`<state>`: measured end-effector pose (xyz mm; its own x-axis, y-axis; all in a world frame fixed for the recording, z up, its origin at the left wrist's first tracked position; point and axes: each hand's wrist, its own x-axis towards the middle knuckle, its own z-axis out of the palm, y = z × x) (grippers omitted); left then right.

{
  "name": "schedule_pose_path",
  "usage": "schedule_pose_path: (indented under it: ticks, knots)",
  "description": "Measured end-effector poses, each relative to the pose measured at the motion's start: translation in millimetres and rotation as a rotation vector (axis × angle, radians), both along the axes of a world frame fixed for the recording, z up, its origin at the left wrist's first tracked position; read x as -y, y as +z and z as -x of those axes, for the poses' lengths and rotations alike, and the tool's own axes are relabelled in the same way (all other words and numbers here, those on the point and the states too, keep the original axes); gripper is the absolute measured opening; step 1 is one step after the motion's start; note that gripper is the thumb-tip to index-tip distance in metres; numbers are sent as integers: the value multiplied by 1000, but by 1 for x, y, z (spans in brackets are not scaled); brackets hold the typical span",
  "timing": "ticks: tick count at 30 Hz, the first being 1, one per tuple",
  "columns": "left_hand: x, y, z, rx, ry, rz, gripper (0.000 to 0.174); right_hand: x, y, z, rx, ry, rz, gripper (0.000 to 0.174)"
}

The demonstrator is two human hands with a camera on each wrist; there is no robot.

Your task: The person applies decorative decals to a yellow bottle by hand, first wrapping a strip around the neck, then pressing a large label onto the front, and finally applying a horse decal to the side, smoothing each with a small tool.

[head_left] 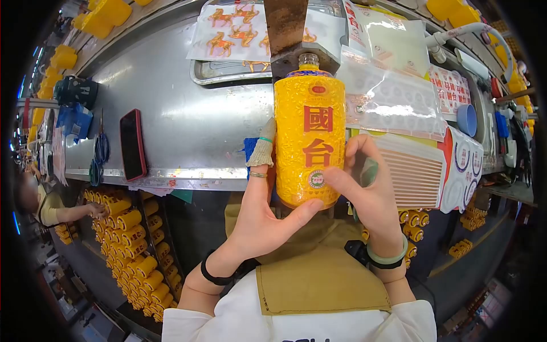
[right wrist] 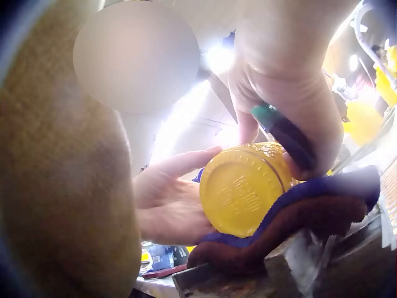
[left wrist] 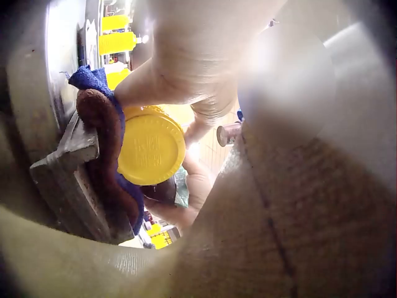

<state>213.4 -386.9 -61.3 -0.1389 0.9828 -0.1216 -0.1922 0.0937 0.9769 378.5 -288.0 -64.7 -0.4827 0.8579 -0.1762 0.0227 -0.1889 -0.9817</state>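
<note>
A yellow embossed bottle with red characters lies on its side, its clear glass neck pointing away from me. My left hand holds its left side, with the thumb across the lower front; fabric covers sit on its fingers. My right hand grips the right side, thumb pressing near the round label. Something dark green shows against the right-hand fingers. In both wrist views the bottle's round base faces the camera, over a brown pad with blue cloth.
A metal tray carries sheets of golden horse figures. A brown upright post stands beyond the bottle. Plastic-wrapped sheets and a blue cup lie right; a phone lies left. Racked yellow bottles stand below.
</note>
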Motion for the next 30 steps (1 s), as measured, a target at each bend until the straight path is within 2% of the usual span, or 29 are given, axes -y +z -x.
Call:
schedule_pose_path:
  ticks: [6, 9, 11, 12, 13, 16, 17, 18, 19, 20, 21, 23, 25, 27, 30]
  knots:
    - [0, -1, 0, -15, -9, -20, 106, -1, 5, -2, 11, 19, 97, 34]
    - [0, 0, -2, -28, 3, -19, 105, -10, 13, -9, 40, 66, 21, 33]
    - [0, 0, -3, -41, 9, -24, 104, -19, 29, -15, 11, 30, 208, 36]
    - [0, 0, -4, -41, 9, -24, 104, -22, 27, -17, 4, 6, 52, 39]
    - [-1, 0, -4, -37, 11, -36, 104, -24, 31, -15, 4, 5, 51, 39]
    - [-2, 0, -5, -27, 11, -60, 103, -28, 47, -11, 12, -93, -303, 43]
    - [-2, -1, -5, -22, 11, -71, 102, -30, 53, -12, 13, -93, -304, 43]
    - [-2, -1, -7, -22, 11, -72, 102, -34, 60, -12, 140, 27, -554, 35]
    - [-2, -2, -10, -7, 69, -72, 93, -38, 68, -12, 269, 151, -803, 28]
    - [-1, -3, -12, 8, 126, -72, 84, -39, 73, -2, 282, 206, -992, 29]
    - [-1, -4, -11, 8, 126, -72, 84, -36, 74, 2, 281, 206, -992, 29]
    - [-1, -5, -11, -49, 107, -112, 83, -29, 75, 7, 341, 421, -1043, 37]
    - [-1, -4, -11, -42, 111, -100, 83, -28, 74, 12, 367, 375, -1034, 41]
    - [0, -4, -12, -35, 115, -89, 83, -34, 76, 13, 423, 229, -1204, 40]
    - [1, -4, -13, -20, 113, -62, 82, -26, 73, 13, 371, 265, -1157, 39]
